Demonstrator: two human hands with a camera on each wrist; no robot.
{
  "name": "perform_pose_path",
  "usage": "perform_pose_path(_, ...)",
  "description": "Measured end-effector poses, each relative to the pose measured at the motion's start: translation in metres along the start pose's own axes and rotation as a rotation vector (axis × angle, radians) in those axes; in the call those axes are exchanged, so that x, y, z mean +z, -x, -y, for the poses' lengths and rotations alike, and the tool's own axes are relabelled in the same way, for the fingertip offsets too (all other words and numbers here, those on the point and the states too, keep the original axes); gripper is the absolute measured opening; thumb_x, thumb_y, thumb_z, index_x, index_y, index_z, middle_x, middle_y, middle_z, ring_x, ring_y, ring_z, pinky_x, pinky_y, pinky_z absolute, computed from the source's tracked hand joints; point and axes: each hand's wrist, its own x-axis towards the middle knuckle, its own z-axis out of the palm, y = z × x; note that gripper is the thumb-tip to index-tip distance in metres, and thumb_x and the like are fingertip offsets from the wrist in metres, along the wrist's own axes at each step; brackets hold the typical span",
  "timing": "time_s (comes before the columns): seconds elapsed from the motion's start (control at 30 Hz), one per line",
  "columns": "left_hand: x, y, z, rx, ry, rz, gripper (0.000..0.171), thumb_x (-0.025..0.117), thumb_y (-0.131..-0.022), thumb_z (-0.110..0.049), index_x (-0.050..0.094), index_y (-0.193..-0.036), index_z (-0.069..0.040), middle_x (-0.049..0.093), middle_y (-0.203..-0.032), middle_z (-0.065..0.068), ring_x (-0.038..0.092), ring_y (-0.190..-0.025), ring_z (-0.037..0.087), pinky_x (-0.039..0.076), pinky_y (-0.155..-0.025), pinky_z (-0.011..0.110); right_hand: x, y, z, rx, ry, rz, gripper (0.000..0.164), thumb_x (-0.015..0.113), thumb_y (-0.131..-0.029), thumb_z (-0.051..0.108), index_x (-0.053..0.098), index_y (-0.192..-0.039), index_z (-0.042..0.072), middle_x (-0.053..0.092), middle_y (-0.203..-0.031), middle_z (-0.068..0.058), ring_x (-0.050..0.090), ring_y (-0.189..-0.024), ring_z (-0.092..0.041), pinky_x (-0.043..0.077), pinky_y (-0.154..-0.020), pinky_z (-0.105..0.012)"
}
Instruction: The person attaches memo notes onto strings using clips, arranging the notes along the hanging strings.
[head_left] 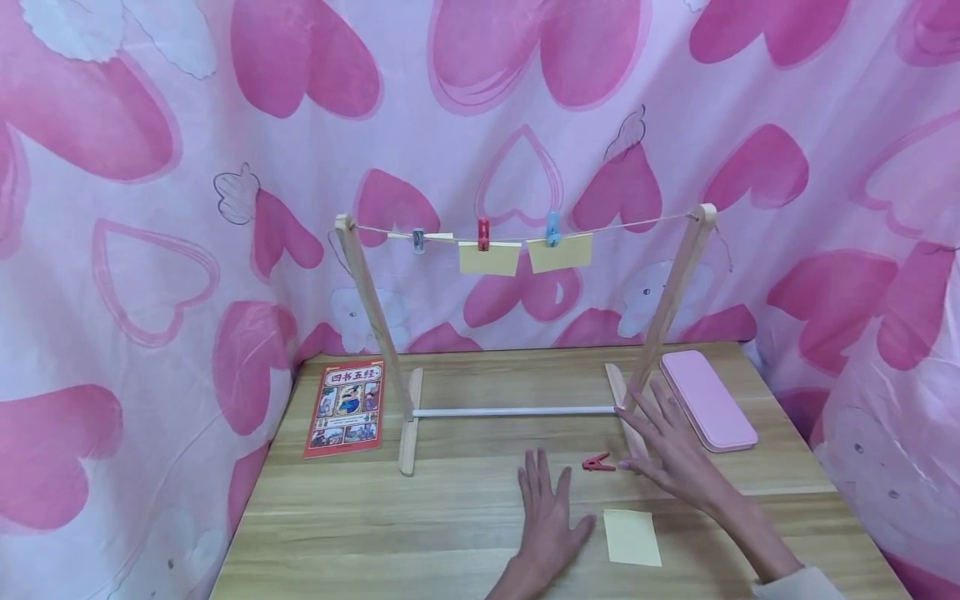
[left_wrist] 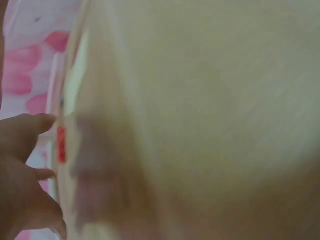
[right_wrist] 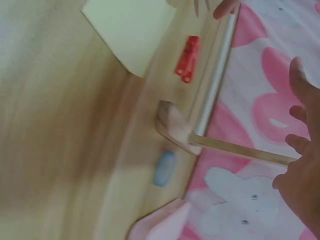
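Observation:
My left hand (head_left: 549,525) is over the table's front middle, fingers spread and straight, nothing in them. My right hand (head_left: 675,454) reaches over the right foot of a wooden frame (head_left: 677,292), fingers extended and empty. A red clothespin (head_left: 598,462) lies between the hands, close to the right thumb. Nearer the front is a pale yellow paper note (head_left: 632,537). The right wrist view also shows a blue clothespin (right_wrist: 165,168) beside the frame's foot, hidden in the head view. On the frame's string, a red clip (head_left: 483,233) and a blue clip (head_left: 552,229) hold yellow notes.
A third, greyish clip (head_left: 418,241) hangs at the string's left with a note seen edge-on. A red-covered booklet (head_left: 345,408) lies left of the frame, a pink case (head_left: 708,400) on its right. A white rod (head_left: 517,412) joins the frame's feet. Heart-patterned curtain surrounds the table.

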Motion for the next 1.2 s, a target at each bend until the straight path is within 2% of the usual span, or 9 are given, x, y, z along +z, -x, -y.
perform_pose_path(0.07, 0.007, 0.005, -0.005, 0.051, -0.024, -0.019, 0.068, 0.086, -0.089, -0.053, 0.070, -0.141, -0.012, 0.033, -0.168, 0.036, -0.013, -0.169, 0.042, -0.027, -0.129, 0.037, 0.008, 0.007, -0.003, 0.015, -0.022, -0.002, 0.076, 0.055, -0.107, 0.064, 0.064, -0.148, 0.001, 0.033, -0.179, -0.008, 0.005, -0.172, -0.031, -0.003, -0.138, -0.038)
perform_pose_path(0.17, 0.022, 0.011, -0.010, 0.133, -0.038, -0.048, 0.064, 0.086, -0.087, -0.060, 0.074, -0.135, -0.019, 0.035, -0.168, 0.034, -0.024, -0.168, 0.036, -0.026, -0.131, 0.037, 0.020, 0.016, -0.005, 0.055, -0.065, 0.016, 0.071, 0.064, -0.105, 0.055, 0.065, -0.146, -0.003, 0.033, -0.178, -0.004, 0.005, -0.171, -0.026, 0.018, -0.134, -0.068)
perform_pose_path(0.3, 0.033, 0.018, -0.016, 0.173, -0.090, -0.043, 0.069, 0.086, -0.081, -0.069, 0.074, -0.133, -0.025, 0.035, -0.167, 0.032, -0.009, -0.169, 0.046, -0.029, -0.130, 0.041, 0.029, 0.025, -0.004, 0.115, -0.091, 0.044, 0.063, 0.081, -0.095, 0.037, 0.067, -0.140, -0.005, 0.042, -0.174, -0.008, 0.005, -0.170, -0.020, 0.034, -0.104, -0.091)
perform_pose_path(0.47, 0.032, 0.019, -0.023, 0.142, -0.098, -0.004, 0.064, 0.090, -0.078, -0.066, 0.073, -0.129, -0.033, 0.036, -0.167, 0.029, 0.007, -0.164, 0.049, -0.034, -0.127, 0.044, 0.039, 0.026, -0.003, 0.115, -0.078, 0.046, 0.054, 0.089, -0.084, 0.018, 0.073, -0.131, -0.004, 0.061, -0.149, -0.028, 0.025, -0.167, -0.032, 0.042, -0.099, -0.088)
perform_pose_path(0.6, 0.030, 0.018, -0.024, 0.138, -0.031, 0.006, 0.053, 0.094, -0.075, -0.058, 0.073, -0.118, -0.035, 0.039, -0.165, 0.027, 0.021, -0.157, 0.051, -0.035, -0.126, 0.042, 0.049, 0.023, -0.006, 0.087, -0.015, 0.072, 0.052, 0.092, -0.079, 0.013, 0.075, -0.125, -0.002, 0.067, -0.137, -0.028, 0.047, -0.142, -0.054, 0.051, -0.099, -0.079)
perform_pose_path(0.8, 0.028, 0.016, -0.021, 0.175, 0.042, -0.029, 0.040, 0.096, -0.075, -0.046, 0.071, -0.102, -0.029, 0.046, -0.156, 0.018, 0.034, -0.151, 0.046, -0.031, -0.130, 0.039, 0.062, 0.019, -0.002, 0.101, -0.029, 0.173, 0.052, 0.093, -0.077, 0.008, 0.075, -0.126, 0.000, 0.068, -0.134, -0.025, 0.052, -0.135, -0.058, 0.043, -0.108, -0.079)
perform_pose_path(0.97, 0.014, 0.013, -0.017, 0.203, 0.099, -0.012, 0.021, 0.092, -0.085, -0.030, 0.073, -0.092, -0.024, 0.058, -0.144, 0.009, 0.049, -0.141, 0.034, 0.016, -0.137, 0.053, 0.071, 0.023, -0.001, 0.082, 0.011, 0.198, 0.052, 0.093, -0.076, 0.004, 0.076, -0.126, 0.000, 0.071, -0.127, -0.019, 0.059, -0.127, -0.050, 0.049, -0.106, -0.070)
perform_pose_path(1.07, 0.003, 0.008, -0.010, 0.196, 0.229, 0.010, 0.016, 0.088, -0.090, -0.018, 0.073, -0.092, -0.021, 0.068, -0.123, -0.001, 0.062, -0.121, 0.015, 0.053, -0.110, 0.043, 0.075, 0.027, -0.003, 0.064, 0.042, 0.175, 0.052, 0.093, -0.075, 0.001, 0.076, -0.124, 0.000, 0.071, -0.122, -0.016, 0.061, -0.120, -0.042, 0.053, -0.101, -0.062)
perform_pose_path(1.2, -0.015, 0.000, 0.003, 0.095, 0.590, 0.080, 0.015, 0.079, -0.095, -0.002, 0.073, -0.099, -0.014, 0.074, -0.098, -0.005, 0.063, -0.092, -0.005, 0.058, -0.079, 0.021, 0.078, 0.029, -0.006, 0.043, 0.049, 0.134, 0.050, 0.092, -0.073, -0.002, 0.077, -0.120, 0.000, 0.071, -0.118, -0.015, 0.060, -0.115, -0.036, 0.053, -0.097, -0.056)
